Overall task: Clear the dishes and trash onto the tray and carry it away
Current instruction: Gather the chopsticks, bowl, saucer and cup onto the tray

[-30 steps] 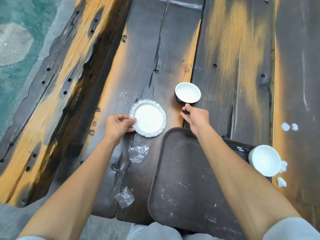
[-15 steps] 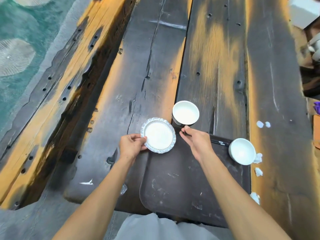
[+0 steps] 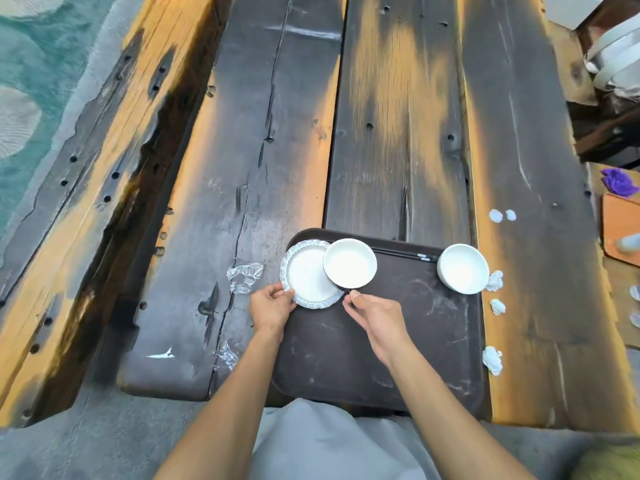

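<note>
The plate [image 3: 306,277], pinched by the left hand [image 3: 272,306], and the cup [image 3: 349,266], held at its near side by the right hand [image 3: 375,315], have moved off the table [image 3: 242,150] onto the tray's [image 3: 381,358] far-left corner, leaving wrappers [image 3: 244,275] and tissues [image 3: 493,358] to clear.

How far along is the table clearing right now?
Done: one white bowl and the chopsticks sit on the tray. In hand: the left hand holds the small plate at the tray's left corner, and the right hand holds the dark cup over it. Left: plastic wrappers and tissue wads on the table, then carrying the tray away.
</note>
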Tool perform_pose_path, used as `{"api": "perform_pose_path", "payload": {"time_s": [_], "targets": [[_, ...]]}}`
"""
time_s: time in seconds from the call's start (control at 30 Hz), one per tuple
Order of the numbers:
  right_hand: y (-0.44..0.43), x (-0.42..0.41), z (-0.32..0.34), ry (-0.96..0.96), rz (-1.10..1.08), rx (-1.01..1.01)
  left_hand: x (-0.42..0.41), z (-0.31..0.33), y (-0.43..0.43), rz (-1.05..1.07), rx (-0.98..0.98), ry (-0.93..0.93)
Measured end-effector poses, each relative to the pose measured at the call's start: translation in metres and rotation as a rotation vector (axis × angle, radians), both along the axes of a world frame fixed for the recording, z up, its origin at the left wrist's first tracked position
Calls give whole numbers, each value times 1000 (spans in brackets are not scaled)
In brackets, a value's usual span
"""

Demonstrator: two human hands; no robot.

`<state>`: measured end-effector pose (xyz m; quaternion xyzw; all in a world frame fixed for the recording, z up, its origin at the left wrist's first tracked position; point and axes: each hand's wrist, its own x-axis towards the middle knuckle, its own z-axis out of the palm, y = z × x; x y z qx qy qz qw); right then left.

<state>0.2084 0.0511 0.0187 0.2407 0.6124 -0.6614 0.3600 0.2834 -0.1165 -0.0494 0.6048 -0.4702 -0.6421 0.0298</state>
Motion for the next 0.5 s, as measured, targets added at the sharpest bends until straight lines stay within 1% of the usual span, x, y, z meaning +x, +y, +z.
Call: {"api": "perform_pose_path", "payload": {"time_s": [0.1,0.17,0.3,0.5], "targets": [[-5,7,-8,-6,25,15,7,-10,9,-125,-65,-144],[-12,11,-15,-11,30,21,11,-16,17,-135,-31,-176],[-24,19,-27,-44,32,45,7,-9,26,13,85,-106],[-37,22,-36,-66,43,82,-2,-9,16,69,56,-56]]}}
